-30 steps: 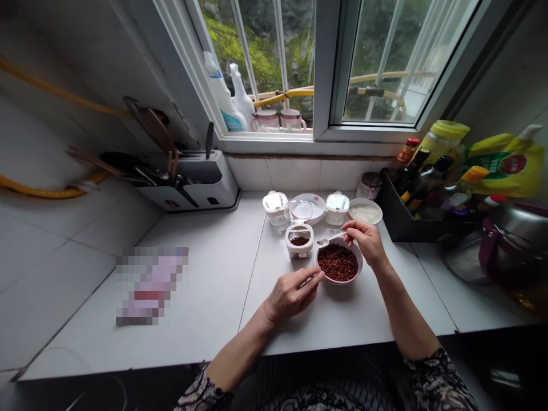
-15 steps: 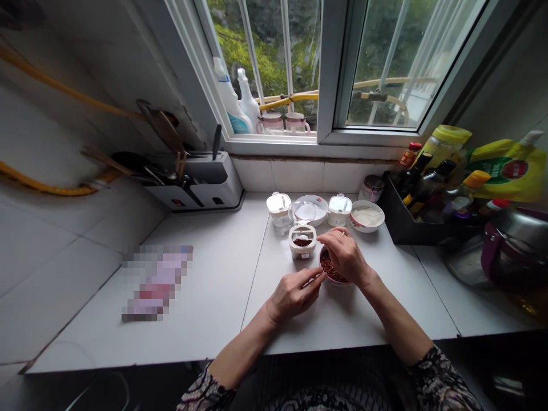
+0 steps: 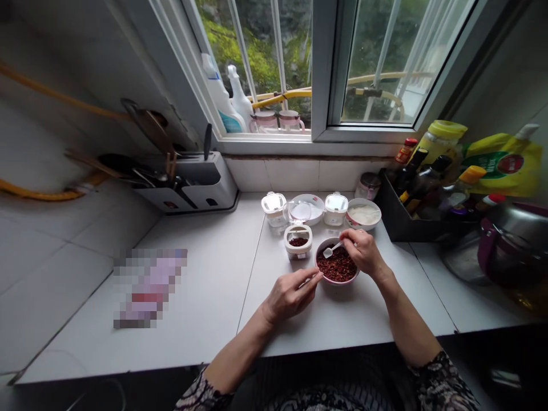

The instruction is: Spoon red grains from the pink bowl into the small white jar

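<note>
My right hand [image 3: 363, 251] pinches the handle of a small white spoon [image 3: 328, 252], its bowl end over dark red-brown dried spice pieces [image 3: 338, 267]. These fill a round bowl [image 3: 341, 283] with a pinkish outside, and the hand hides part of its right rim. On the left side of that rim, the fingertips of my left hand [image 3: 295, 292] are closed at the edge. Just behind and left of the bowl stands a clear seasoning jar [image 3: 298, 253] with a cream rim and its lid up. It holds some of the same red-brown pieces.
Behind stand two white-lidded jars [image 3: 274, 206] [image 3: 336, 206], a white dish [image 3: 314, 212] and a bowl of white grains [image 3: 363, 214]. A black bottle box [image 3: 411, 228] and a steel pot [image 3: 466, 265] are on the right. A grey utensil holder [image 3: 214, 194] stands back left.
My right hand has moved the spoon from above the open jar, right and down, to the bowl. My left hand stays at the bowl's rim. The view has shifted slightly.
</note>
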`<state>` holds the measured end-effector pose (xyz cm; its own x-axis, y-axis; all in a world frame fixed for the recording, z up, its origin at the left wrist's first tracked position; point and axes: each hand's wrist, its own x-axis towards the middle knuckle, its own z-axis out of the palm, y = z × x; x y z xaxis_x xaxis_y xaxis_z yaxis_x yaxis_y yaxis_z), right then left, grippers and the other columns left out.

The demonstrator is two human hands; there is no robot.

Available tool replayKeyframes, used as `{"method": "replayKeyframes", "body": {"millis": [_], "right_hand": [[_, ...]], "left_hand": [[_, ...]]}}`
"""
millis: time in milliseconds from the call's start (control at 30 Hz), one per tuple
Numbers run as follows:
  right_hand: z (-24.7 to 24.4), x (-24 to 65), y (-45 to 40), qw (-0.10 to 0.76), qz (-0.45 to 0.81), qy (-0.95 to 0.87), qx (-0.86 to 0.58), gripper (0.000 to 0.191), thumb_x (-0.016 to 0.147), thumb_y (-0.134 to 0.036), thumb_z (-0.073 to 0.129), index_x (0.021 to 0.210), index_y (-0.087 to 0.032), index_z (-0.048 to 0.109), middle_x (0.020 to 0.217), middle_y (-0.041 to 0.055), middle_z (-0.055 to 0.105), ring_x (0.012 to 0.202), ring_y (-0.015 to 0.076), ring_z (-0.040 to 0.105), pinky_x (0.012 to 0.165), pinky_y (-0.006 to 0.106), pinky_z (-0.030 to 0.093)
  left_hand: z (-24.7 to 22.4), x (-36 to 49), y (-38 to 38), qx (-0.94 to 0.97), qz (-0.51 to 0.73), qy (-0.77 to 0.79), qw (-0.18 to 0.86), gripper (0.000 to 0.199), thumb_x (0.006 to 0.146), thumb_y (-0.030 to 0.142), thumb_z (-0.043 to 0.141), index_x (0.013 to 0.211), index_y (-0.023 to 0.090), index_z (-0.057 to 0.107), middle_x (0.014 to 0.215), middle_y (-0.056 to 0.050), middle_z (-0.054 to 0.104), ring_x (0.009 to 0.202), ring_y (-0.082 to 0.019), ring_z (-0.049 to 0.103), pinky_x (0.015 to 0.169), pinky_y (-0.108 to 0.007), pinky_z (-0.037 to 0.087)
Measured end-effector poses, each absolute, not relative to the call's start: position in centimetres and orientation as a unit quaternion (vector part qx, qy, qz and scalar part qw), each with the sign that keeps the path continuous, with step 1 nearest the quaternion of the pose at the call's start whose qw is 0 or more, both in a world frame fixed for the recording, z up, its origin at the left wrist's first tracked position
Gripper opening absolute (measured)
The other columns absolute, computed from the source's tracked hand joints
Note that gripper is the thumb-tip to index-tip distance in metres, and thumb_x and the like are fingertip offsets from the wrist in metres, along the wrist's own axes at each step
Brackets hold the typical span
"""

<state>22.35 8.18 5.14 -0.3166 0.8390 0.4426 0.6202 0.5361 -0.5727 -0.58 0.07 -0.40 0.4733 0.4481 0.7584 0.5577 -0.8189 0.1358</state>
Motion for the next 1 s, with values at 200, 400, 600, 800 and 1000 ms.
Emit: {"method": "replayKeyframes", "body": {"millis": [200, 400, 600, 800, 1000], "right_hand": [[4.99, 21.7, 7.88, 0.359, 0.195, -0.797, -0.445, 0.022, 0.086, -0.017, 0.045, 0.078, -0.021, 0.065, 0.071, 0.0025, 0.067, 0.07, 0.018, 0.059, 0.072, 0.029, 0.044], [5.05, 21.62, 7.89, 0.373, 0.231, -0.793, -0.422, 0.019, 0.084, -0.017, 0.047, 0.073, -0.021, 0.063, 0.067, 0.0005, 0.065, 0.064, 0.0165, 0.057, 0.066, 0.028, 0.043], [5.49, 21.69, 7.69, 0.39, 0.293, -0.762, -0.426, 0.019, 0.081, -0.017, 0.046, 0.072, -0.021, 0.063, 0.062, -0.0013, 0.061, 0.06, 0.0151, 0.056, 0.061, 0.026, 0.043], [5.49, 21.88, 7.75, 0.399, 0.326, -0.739, -0.435, 0.018, 0.08, -0.02, 0.047, 0.072, -0.02, 0.063, 0.057, -0.0026, 0.057, 0.057, 0.0146, 0.054, 0.059, 0.026, 0.043], [5.46, 22.13, 7.91, 0.404, 0.324, -0.732, -0.443, 0.018, 0.08, -0.019, 0.048, 0.073, -0.02, 0.064, 0.058, -0.0024, 0.058, 0.057, 0.0145, 0.055, 0.059, 0.026, 0.043]], "left_hand": [[-0.48, -0.62, 0.03, -0.858, -0.415, -0.296, 0.06, 0.037, 0.094, 0.01, 0.05, 0.13, 0.016, 0.056, 0.11, -0.014, 0.07, 0.094, -0.018, 0.072, 0.077, -0.027, 0.062], [-0.42, -0.52, 0.07, -0.858, -0.417, -0.294, 0.064, 0.041, 0.094, 0.01, 0.049, 0.135, 0.017, 0.053, 0.11, -0.014, 0.07, 0.093, -0.019, 0.072, 0.075, -0.028, 0.062], [-0.4, -0.54, 0.12, -0.858, -0.421, -0.288, 0.065, 0.04, 0.094, 0.009, 0.051, 0.133, 0.016, 0.054, 0.11, -0.014, 0.07, 0.093, -0.019, 0.072, 0.075, -0.027, 0.062], [-0.34, -0.56, 0.12, -0.859, -0.418, -0.287, 0.063, 0.037, 0.095, 0.009, 0.049, 0.131, 0.015, 0.055, 0.11, -0.014, 0.07, 0.092, -0.019, 0.071, 0.074, -0.028, 0.062], [-0.4, -0.54, 0.09, -0.858, -0.419, -0.291, 0.059, 0.039, 0.095, 0.01, 0.05, 0.133, 0.016, 0.055, 0.109, -0.014, 0.07, 0.093, -0.018, 0.071, 0.076, -0.028, 0.062]]}}
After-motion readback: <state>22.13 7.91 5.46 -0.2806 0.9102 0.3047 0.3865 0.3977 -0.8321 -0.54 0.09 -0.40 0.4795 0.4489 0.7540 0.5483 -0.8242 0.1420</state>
